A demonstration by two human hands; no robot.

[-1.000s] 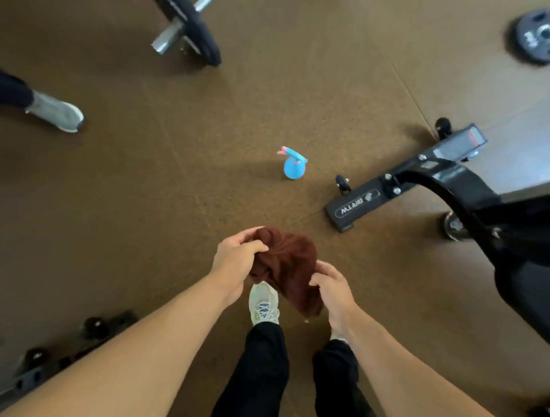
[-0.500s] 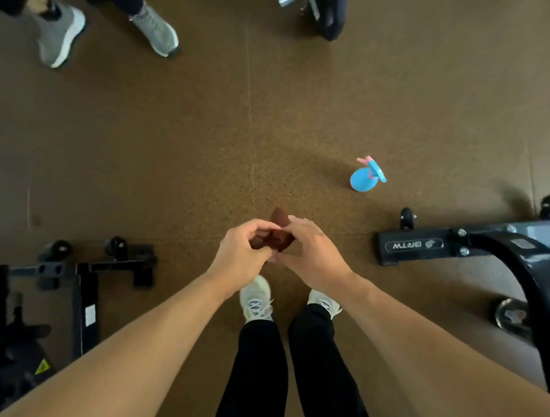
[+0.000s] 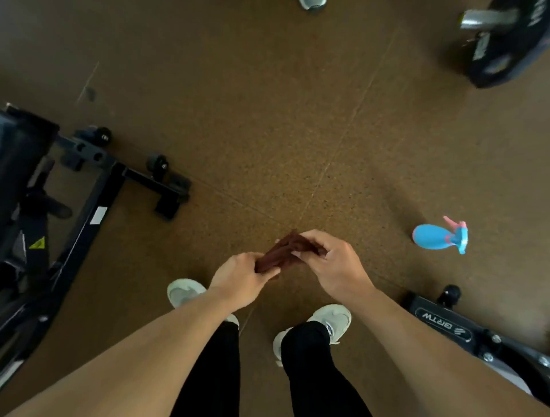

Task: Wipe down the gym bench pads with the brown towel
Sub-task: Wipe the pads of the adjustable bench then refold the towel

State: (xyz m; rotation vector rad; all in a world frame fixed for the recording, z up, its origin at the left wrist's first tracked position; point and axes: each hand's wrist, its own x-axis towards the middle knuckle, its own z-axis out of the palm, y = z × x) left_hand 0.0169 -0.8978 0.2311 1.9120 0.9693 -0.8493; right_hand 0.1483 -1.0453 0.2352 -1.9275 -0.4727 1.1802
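Note:
The brown towel [image 3: 284,253] is bunched into a small wad between both my hands, held over the floor in front of my feet. My left hand [image 3: 238,279] grips its near end and my right hand [image 3: 333,262] pinches its far end. A black gym bench [image 3: 20,166] with a dark pad and steel frame stands at the left edge. The foot bar of a second bench [image 3: 446,326] with white lettering shows at the lower right.
A blue spray bottle [image 3: 440,236] with a pink trigger lies on the brown rubber floor to my right. A barbell with a black weight plate [image 3: 503,44] rests at the top right. Another person's shoe [image 3: 312,3] shows at the top edge.
My view has swung left: the left bench has come closer and the spray bottle and right bench have slid right. The towel, hanging loose a second ago, is now squeezed between both hands.

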